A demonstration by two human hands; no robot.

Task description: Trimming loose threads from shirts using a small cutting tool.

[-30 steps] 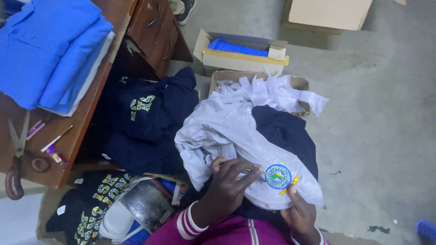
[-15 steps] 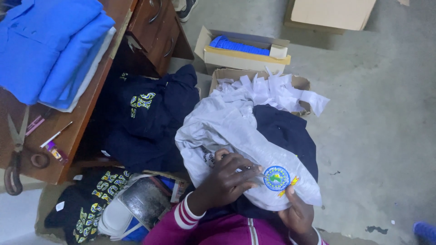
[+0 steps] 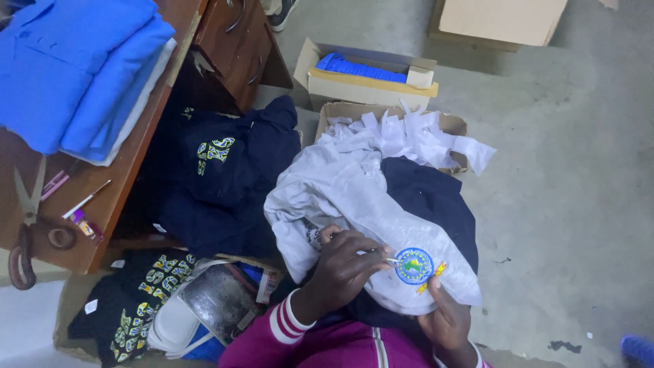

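Note:
A grey garment (image 3: 354, 197) lies across my lap over a dark navy garment (image 3: 429, 197). On the grey cloth is a round blue and green embroidered badge (image 3: 413, 266) with a yellow mark beside it. My left hand (image 3: 344, 269), in a maroon sleeve with white stripes, pinches a thin pale tool (image 3: 392, 260) whose tip points at the badge's left edge. My right hand (image 3: 446, 320) grips the grey cloth from below, just under the badge.
A wooden desk (image 3: 122, 184) at left holds folded blue clothes (image 3: 75, 68), scissors (image 3: 27, 225) and pens. Navy printed shirts (image 3: 225, 177) lie beside it. Cardboard boxes hold white scraps (image 3: 409, 133) and blue cloth (image 3: 361, 68). Grey concrete floor (image 3: 565, 204) spreads to the right.
My left hand has shifted slightly toward the badge with the thin tool. The right hand and the garments stay where they were.

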